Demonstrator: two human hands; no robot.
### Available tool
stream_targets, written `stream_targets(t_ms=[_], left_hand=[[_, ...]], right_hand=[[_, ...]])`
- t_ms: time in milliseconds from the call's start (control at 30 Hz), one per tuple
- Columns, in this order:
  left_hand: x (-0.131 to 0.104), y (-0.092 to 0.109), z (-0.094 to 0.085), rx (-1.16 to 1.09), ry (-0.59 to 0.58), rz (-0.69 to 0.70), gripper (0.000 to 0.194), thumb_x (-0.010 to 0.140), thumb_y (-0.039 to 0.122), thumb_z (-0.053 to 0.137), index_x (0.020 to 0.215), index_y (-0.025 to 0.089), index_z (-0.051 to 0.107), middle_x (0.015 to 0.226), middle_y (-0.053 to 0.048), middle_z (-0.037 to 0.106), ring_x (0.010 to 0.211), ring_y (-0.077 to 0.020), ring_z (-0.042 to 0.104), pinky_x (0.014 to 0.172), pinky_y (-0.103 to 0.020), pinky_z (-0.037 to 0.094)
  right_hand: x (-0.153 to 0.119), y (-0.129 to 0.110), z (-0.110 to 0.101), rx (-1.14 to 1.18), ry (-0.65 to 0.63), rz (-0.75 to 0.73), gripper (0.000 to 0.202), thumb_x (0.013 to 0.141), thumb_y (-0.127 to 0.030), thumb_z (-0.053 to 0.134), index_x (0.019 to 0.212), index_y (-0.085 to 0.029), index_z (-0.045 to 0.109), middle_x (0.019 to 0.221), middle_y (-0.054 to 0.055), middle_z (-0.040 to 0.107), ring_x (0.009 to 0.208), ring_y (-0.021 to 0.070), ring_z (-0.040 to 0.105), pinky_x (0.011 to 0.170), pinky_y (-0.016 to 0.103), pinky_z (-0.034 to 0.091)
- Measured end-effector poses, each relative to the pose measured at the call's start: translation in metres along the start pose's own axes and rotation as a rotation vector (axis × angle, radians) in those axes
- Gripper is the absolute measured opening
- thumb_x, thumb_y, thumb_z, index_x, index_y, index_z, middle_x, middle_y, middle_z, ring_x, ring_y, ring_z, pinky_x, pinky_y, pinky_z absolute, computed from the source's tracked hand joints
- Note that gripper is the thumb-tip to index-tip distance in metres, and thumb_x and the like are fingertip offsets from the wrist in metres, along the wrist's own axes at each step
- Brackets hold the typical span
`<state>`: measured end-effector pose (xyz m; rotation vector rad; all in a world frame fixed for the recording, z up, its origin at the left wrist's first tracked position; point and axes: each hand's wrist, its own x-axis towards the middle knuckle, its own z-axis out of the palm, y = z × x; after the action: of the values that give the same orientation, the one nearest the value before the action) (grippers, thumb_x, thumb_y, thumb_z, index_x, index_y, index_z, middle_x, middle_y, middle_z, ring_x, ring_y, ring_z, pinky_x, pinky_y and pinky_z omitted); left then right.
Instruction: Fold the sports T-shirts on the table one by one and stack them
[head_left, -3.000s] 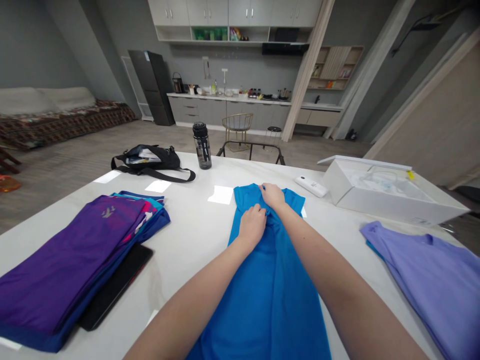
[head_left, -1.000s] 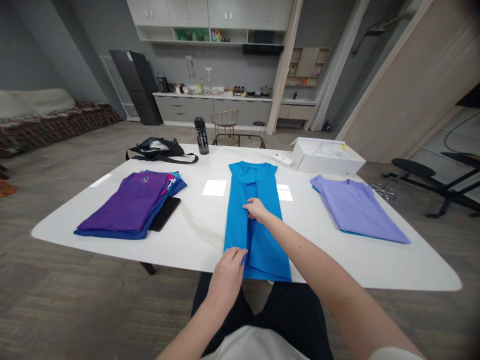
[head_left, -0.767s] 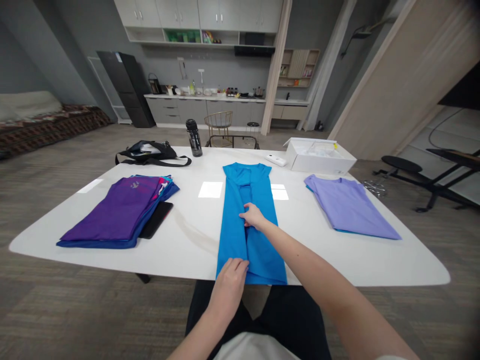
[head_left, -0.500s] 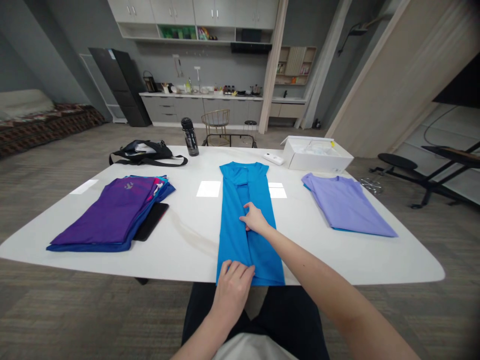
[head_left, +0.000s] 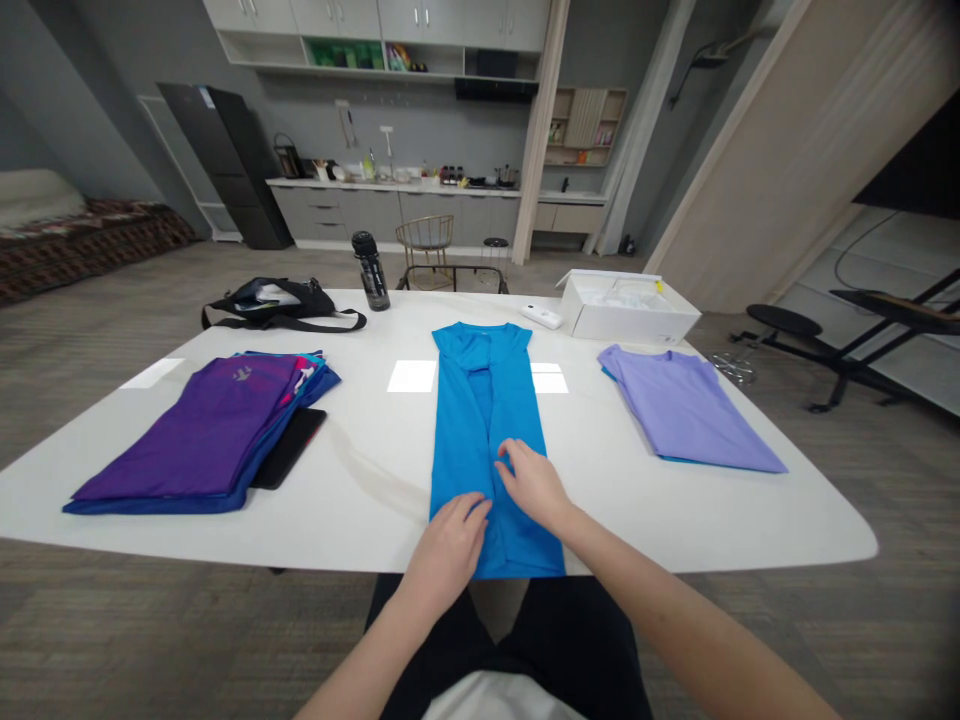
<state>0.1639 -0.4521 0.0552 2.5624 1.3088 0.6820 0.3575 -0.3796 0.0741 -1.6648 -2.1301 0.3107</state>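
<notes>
A blue T-shirt (head_left: pixel 459 440) lies on the white table in front of me, its sides folded inward into a long strip. The two folded edges meet along the middle, and the collar points away from me. My left hand (head_left: pixel 451 540) rests on the left panel near the hem, fingers bent lightly on the cloth, thumb apart. Over the right panel, beside the middle seam, is my right hand (head_left: pixel 534 485), its fingers curved and the thumb apart from them. Neither hand visibly grips the fabric.
Folded purple and blue clothes (head_left: pixel 202 425) lie left, partly over a black flat object (head_left: pixel 291 450). A folded lavender shirt (head_left: pixel 686 405) lies right. Farther back are a black bag (head_left: pixel 277 300), a bottle (head_left: pixel 371 272), a white device (head_left: pixel 541 317) and a white box (head_left: pixel 630 308).
My left hand has moved up from the hem onto the left panel. My right hand has come down the shirt toward me and slightly right. The view has shifted slightly.
</notes>
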Motion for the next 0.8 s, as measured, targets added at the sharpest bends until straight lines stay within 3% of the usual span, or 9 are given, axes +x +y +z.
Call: stream_targets(t_ms=[133,233,333,467,633,700,800], left_hand=[[-0.003,-0.008,0.018,0.174,-0.049,0.068,0.056,0.104,0.041,0.044,0.154,0.017,0.039,0.157,-0.014,0.044,0.145,-0.0292,0.042,0.115,-0.052,0.042],[-0.009,-0.008,0.023,0.216,-0.111,0.087,0.061,0.105,0.045,0.039,0.16,0.021,0.028,0.164,-0.01,0.033,0.152,-0.0269,0.03,0.12,-0.052,0.036],[-0.011,-0.004,0.021,0.214,-0.146,0.074,0.066,0.104,0.049,0.04,0.161,0.024,0.023,0.166,-0.009,0.028,0.153,-0.0269,0.026,0.121,-0.053,0.034],[-0.01,0.008,0.01,0.153,-0.194,0.067,0.07,0.101,0.054,0.043,0.162,0.025,0.021,0.166,-0.011,0.027,0.153,-0.0299,0.026,0.12,-0.059,0.032],[-0.005,0.013,-0.014,-0.033,-0.292,0.128,0.066,0.101,0.05,0.049,0.16,0.03,0.028,0.162,-0.009,0.037,0.15,-0.0259,0.035,0.119,-0.056,0.036],[0.005,0.007,-0.023,-0.084,-0.299,0.126,0.059,0.101,0.045,0.051,0.157,0.032,0.035,0.16,-0.007,0.042,0.148,-0.0229,0.039,0.119,-0.052,0.037],[0.036,-0.013,-0.029,-0.097,-0.238,0.084,0.049,0.102,0.039,0.049,0.15,0.032,0.045,0.159,-0.005,0.043,0.147,-0.0218,0.04,0.12,-0.049,0.036]], right_hand=[[-0.058,0.004,0.003,-0.128,-0.009,-0.134,0.026,0.1,-0.028,0.053,0.123,-0.021,0.062,0.129,0.012,0.064,0.12,0.0272,0.06,0.101,0.043,0.048],[-0.091,0.013,0.007,-0.18,-0.078,-0.25,0.045,0.103,-0.032,0.048,0.147,-0.024,0.049,0.155,0.009,0.048,0.143,0.0286,0.043,0.117,0.051,0.035],[-0.109,0.02,0.006,-0.193,-0.148,-0.295,0.055,0.105,-0.04,0.043,0.159,-0.03,0.033,0.164,0.006,0.033,0.151,0.0286,0.032,0.121,0.055,0.029],[-0.118,0.021,-0.009,-0.143,-0.223,-0.291,0.064,0.102,-0.048,0.05,0.16,-0.038,0.026,0.166,0.004,0.027,0.152,0.0301,0.028,0.122,0.059,0.027],[-0.124,0.021,-0.031,-0.041,-0.268,-0.265,0.06,0.099,-0.048,0.056,0.155,-0.045,0.036,0.161,0.002,0.037,0.15,0.0311,0.034,0.122,0.062,0.024],[-0.118,0.026,-0.038,-0.011,-0.27,-0.244,0.048,0.1,-0.047,0.053,0.148,-0.043,0.049,0.153,0.004,0.05,0.144,0.0306,0.044,0.121,0.062,0.025],[-0.089,0.037,-0.047,0.013,-0.235,-0.197,0.032,0.102,-0.043,0.051,0.129,-0.037,0.068,0.136,0.006,0.065,0.13,0.0283,0.057,0.115,0.055,0.037]])
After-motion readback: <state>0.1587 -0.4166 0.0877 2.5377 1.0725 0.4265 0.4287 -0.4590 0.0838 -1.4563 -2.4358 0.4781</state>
